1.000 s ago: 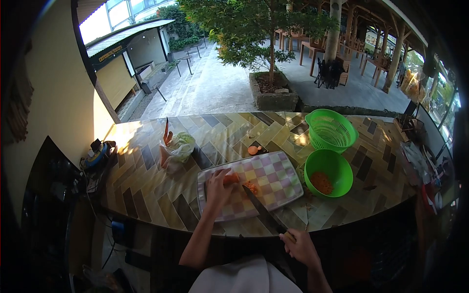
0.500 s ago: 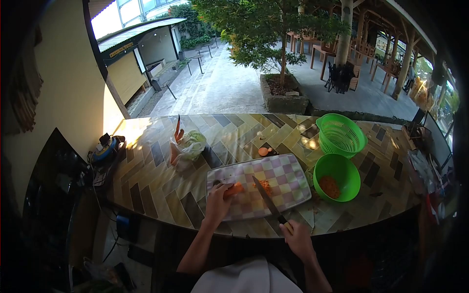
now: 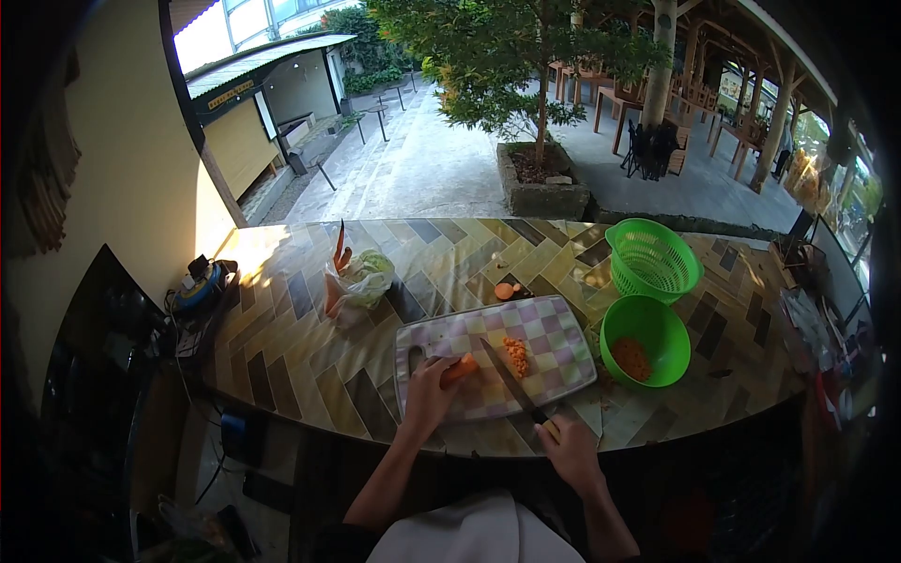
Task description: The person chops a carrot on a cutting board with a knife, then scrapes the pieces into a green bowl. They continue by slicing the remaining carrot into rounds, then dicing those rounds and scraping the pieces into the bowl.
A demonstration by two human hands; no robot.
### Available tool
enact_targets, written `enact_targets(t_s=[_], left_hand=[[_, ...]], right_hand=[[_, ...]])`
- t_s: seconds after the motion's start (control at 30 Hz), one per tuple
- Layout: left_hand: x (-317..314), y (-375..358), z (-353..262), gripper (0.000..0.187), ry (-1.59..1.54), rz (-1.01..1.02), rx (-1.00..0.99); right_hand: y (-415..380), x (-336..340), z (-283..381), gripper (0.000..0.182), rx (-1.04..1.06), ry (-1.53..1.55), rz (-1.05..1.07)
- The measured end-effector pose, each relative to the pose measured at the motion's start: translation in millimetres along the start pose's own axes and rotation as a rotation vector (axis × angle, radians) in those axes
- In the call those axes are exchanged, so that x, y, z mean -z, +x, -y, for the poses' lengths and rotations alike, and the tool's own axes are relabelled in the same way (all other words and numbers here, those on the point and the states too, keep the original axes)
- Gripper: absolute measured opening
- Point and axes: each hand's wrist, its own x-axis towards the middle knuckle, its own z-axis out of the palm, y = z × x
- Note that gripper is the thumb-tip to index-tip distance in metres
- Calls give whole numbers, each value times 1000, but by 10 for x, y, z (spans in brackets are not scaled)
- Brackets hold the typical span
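On the left half of a checkered cutting board, my left hand is closed around a piece of carrot, whose orange end points right. My right hand grips the handle of a kitchen knife. The blade slants up and left over the board, between the held carrot and a small heap of diced carrot. Close by on the right stands a green bowl with orange bits at its bottom.
Behind the bowl is a green colander. A plastic bag with vegetables stands at the back left. Carrot ends lie beyond the board. Cables and a blue device occupy the tabletop's left edge.
The held carrot and my left hand have shifted slightly right. The knife blade has moved a little left, away from the diced heap, which now shows more fully to its right.
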Motion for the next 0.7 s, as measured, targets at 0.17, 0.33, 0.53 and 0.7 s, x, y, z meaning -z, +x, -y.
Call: enact_targets(t_s=[0.17,0.33,0.53,0.7], left_hand=[[-100,93,8,41,76,-43,-60],[-152,209,-208,46,31,4,-236],[-532,490,-333,49,260,190,-465],[-763,573,-173,51,315,380,-377]], right_hand=[[6,33,-146,35,-108,157,7],[-15,133,-234,40,-301,424,-30],[115,-129,-494,45,-194,242,-113],[164,-232,-598,48,-147,34,-61]])
